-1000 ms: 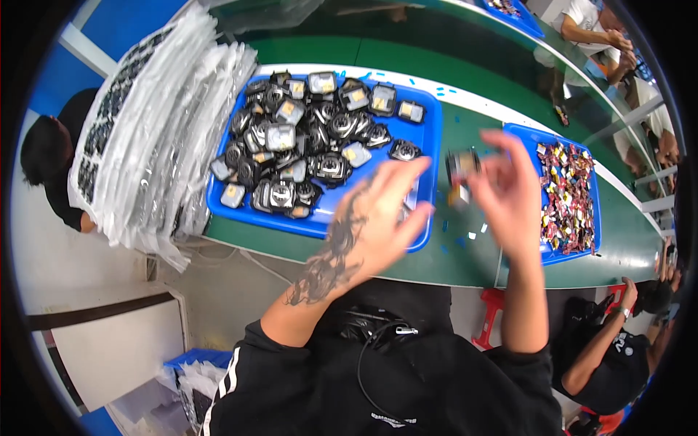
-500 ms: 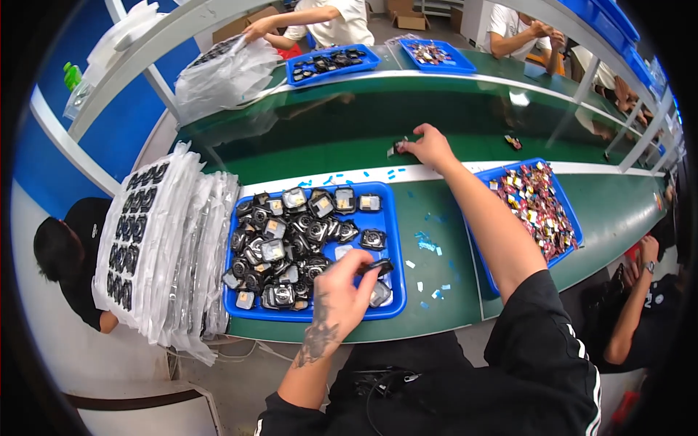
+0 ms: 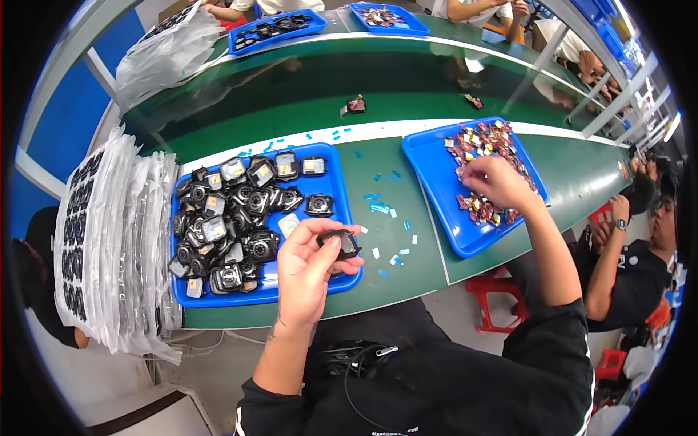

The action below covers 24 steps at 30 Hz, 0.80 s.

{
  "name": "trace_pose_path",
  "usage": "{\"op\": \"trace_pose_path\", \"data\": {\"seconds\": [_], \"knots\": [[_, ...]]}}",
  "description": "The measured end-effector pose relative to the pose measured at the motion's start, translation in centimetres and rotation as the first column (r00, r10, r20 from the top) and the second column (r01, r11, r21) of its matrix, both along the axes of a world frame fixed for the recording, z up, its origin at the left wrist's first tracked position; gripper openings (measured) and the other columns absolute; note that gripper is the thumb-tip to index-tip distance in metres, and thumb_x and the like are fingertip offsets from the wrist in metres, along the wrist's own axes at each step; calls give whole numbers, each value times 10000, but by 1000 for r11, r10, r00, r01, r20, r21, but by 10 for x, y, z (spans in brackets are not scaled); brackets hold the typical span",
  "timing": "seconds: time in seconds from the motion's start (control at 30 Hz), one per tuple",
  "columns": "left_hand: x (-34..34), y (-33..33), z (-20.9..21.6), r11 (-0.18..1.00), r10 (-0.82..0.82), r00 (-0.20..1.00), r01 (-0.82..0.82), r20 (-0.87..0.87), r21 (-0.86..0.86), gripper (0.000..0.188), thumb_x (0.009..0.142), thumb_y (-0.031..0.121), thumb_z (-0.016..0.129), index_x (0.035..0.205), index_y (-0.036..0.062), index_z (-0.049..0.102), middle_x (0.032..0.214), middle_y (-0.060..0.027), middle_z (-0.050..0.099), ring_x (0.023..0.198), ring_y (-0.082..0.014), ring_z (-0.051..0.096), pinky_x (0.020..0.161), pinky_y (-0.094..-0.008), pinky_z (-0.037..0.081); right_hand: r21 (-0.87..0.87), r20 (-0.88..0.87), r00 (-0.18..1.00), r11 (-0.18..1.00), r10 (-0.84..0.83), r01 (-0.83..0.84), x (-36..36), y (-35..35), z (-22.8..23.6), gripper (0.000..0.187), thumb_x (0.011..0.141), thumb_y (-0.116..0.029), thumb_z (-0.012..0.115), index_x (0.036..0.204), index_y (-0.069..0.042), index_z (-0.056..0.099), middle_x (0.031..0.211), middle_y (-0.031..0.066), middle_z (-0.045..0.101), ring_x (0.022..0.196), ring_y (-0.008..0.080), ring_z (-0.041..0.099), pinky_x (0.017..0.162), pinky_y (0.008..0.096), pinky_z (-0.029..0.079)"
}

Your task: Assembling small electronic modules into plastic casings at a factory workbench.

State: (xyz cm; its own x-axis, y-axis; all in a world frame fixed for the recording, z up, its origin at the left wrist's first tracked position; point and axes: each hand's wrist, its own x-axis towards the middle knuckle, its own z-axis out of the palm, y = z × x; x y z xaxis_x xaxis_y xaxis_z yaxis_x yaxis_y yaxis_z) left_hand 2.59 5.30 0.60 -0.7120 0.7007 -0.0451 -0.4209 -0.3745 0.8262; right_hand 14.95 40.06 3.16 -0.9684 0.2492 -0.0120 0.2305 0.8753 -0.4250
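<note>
My left hand [image 3: 302, 265] pinches a black watch-like housing [image 3: 342, 245] between thumb and fingers, above the front right corner of the left blue tray [image 3: 305, 285]. Many similar black housings [image 3: 247, 200] with clear or grey windows lie heaped in that tray. Over the right blue tray [image 3: 430, 156], my right hand [image 3: 498, 182] reaches down with its fingers curled together among small reddish circuit boards with wires [image 3: 480, 145]. Its fingertips partly merge with the heap, so what they grip cannot be made out.
Upright plastic-wrapped stacks of black parts [image 3: 109, 240] stand left of the left tray. Blue and white scraps [image 3: 378, 206] lie between the trays. Beyond a white rail, a dark housing with a board [image 3: 356, 104] lies on the green belt [image 3: 407, 102]. People sit opposite and at right.
My right hand has left the dark piece on the belt and moved to the board tray. My left hand has turned the housing palm-up. The whole view has shifted.
</note>
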Motion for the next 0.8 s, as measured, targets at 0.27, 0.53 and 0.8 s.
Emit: {"op": "trace_pose_path", "data": {"seconds": [0.27, 0.53, 0.8], "knots": [[22, 19, -6, 998, 57, 998, -57, 5, 11, 337, 907, -38, 569, 1224, 15, 469, 1188, -239, 617, 733, -131, 626, 590, -213, 494, 226, -217, 952, 938, -214, 262, 42, -22, -30, 156, 838, -107, 666, 975, -36, 690, 901, 136, 620, 833, 333, 625, 751, 413, 506], [10, 4, -14, 956, 213, 931, -261, 296, 135, 227, 928, 18, 592, 1153, 18, 560, 1077, -182, 666, 716, -151, 630, 621, -247, 513, 217, -109, 988, 973, 106, -81, 32, -8, -16, 159, 796, -65, 683, 949, -28, 696, 912, 133, 605, 858, 328, 619, 761, 404, 506], [18, 5, 3, 960, 254, 925, -276, 283, 43, 170, 979, 92, 530, 1123, 11, 570, 953, -113, 648, 764, -201, 650, 652, -284, 537, 176, -66, 994, 981, 91, -78, 44, -2, -4, 162, 772, -35, 691, 922, -26, 630, 897, 121, 604, 863, 320, 623, 742, 399, 506]]}}
